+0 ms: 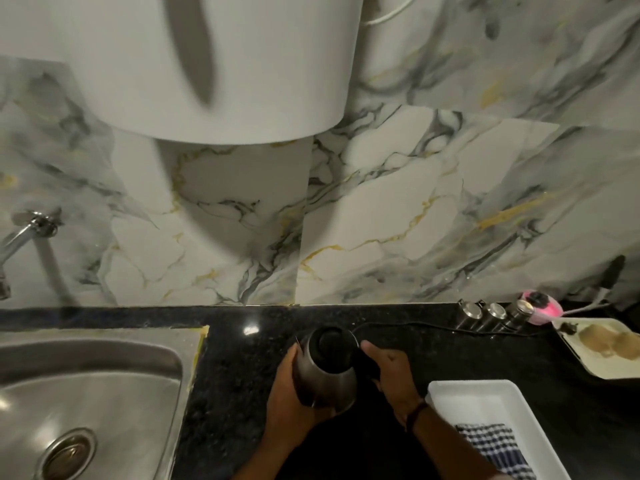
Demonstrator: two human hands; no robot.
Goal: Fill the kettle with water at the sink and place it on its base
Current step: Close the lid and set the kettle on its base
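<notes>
A brushed steel sink with a round drain sits left in the speckled black stone desk. The left hand wraps the dark, smooth, tapered kettle standing mid-desk; the right hand has its grip clamped on the black handle, beside a white tray

Brushed steel kettle with a black plastic lid on a glossy, speckled black stone surface; matt stainless sink at nine o'clock, checked cloth at four, polished marble-look wall at twelve.
</notes>
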